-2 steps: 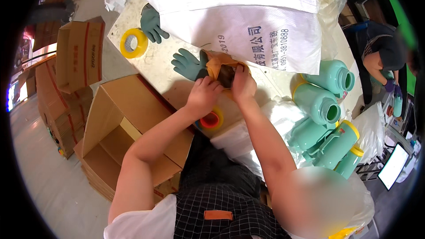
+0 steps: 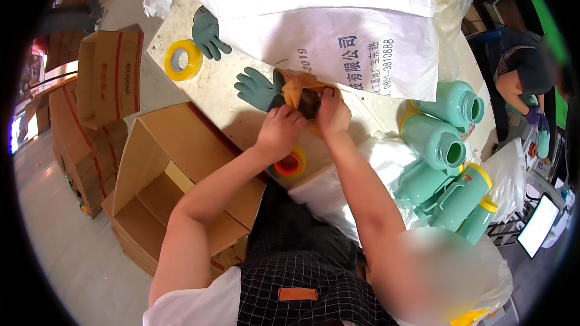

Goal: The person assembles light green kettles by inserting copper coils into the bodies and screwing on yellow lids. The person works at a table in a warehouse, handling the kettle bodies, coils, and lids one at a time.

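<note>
On the table before me lies an orange bag [image 2: 292,90], its mouth gathered open, with something dark inside that I cannot make out. My left hand [image 2: 281,131] pinches the near left part of its rim. On the right side, my right hand [image 2: 333,112] grips the rim with curled fingers, the thumb toward the opening. A grey-green work glove [image 2: 256,88] lies against the bag's left side, fingers spread. Below the hands, a tape roll with a red core [image 2: 289,164] is partly covered by my left wrist.
Another glove [image 2: 209,32] and a yellow tape roll [image 2: 194,60] lie farther left. White woven sacks [image 2: 338,36] cover the far table. Several green plastic bottles [image 2: 423,136] lie at right. An open cardboard box [image 2: 181,139] stands at left. A co-worker [image 2: 522,72] is at far right.
</note>
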Motion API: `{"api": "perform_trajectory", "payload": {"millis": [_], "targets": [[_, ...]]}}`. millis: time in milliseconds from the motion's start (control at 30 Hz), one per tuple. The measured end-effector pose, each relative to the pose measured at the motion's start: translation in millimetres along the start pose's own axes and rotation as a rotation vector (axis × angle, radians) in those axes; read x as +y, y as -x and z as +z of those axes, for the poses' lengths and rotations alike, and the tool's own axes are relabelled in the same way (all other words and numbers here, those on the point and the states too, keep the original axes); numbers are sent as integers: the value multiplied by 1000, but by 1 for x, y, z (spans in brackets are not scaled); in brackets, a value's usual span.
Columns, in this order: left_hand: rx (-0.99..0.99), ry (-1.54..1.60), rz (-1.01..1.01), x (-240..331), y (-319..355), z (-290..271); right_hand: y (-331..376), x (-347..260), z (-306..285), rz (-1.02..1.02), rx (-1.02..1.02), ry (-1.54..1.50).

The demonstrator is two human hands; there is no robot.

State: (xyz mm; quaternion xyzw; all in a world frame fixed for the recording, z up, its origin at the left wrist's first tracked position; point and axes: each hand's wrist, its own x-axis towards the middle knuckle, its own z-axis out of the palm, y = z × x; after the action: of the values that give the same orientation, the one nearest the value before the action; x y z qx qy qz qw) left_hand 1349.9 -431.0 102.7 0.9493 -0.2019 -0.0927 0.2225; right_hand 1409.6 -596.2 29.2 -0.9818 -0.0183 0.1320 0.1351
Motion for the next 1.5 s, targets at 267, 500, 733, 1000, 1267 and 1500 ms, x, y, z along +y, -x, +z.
{"api": "perform_trajectory", "payload": {"millis": [267, 500, 733, 1000, 1267, 1500], "targets": [[-95, -34, -12, 5, 7, -4, 2, 15, -15, 48, -216, -3], [-64, -40, -12, 11, 12, -1, 9, 10, -45, 43, -262, -83], [71, 31, 6, 19, 16, -15, 92, 44, -101, 336, -159, -1622], [-29, 170, 252, 129, 53, -4, 321, 105, -180, 59, -135, -1847], [-486, 272, 977, 435, 101, 93, 655, 184, -187, 583, 583, -2210], [-712, 214, 1379, 716, 253, 197, 904, 267, -116, 739, 1504, -1996]]}}
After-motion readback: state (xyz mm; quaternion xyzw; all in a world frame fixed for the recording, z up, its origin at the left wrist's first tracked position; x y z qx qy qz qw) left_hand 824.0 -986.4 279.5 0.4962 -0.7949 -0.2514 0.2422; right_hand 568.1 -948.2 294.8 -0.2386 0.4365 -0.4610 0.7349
